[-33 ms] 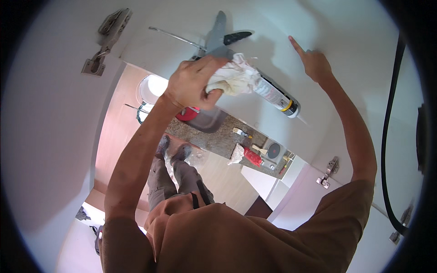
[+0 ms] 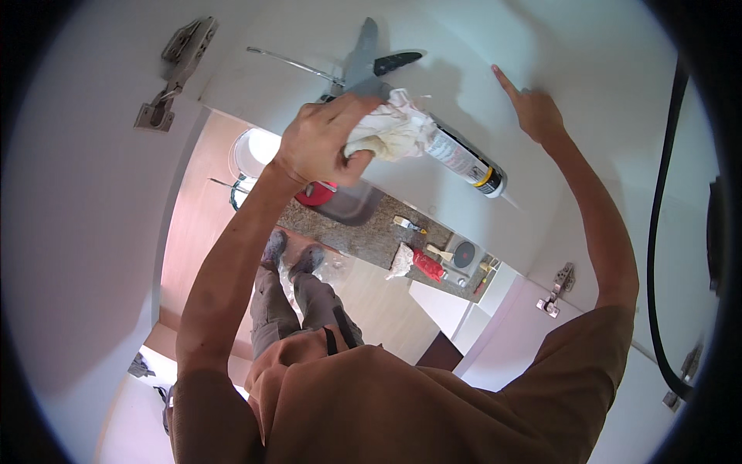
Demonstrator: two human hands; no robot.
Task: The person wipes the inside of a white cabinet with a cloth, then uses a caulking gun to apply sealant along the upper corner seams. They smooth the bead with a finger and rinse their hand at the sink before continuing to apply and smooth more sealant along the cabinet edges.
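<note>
My left hand is closed on a crumpled white cloth, thumb and fingers pinching it. Right under and beside that hand is a caulking gun with a grey handle, a black trigger and a thin metal rod; whether my fingers also grip it I cannot tell. A white cartridge with a yellow band and a pale nozzle extends from the cloth toward the right. My right hand holds nothing; its index finger is stretched out with the tip at the white panel, the other fingers curled.
Metal hinges are fixed at the left and another hinge at the right. A black cable hangs on the right. Below lie a stone countertop with a sink, a brush, a red packet and a hotplate.
</note>
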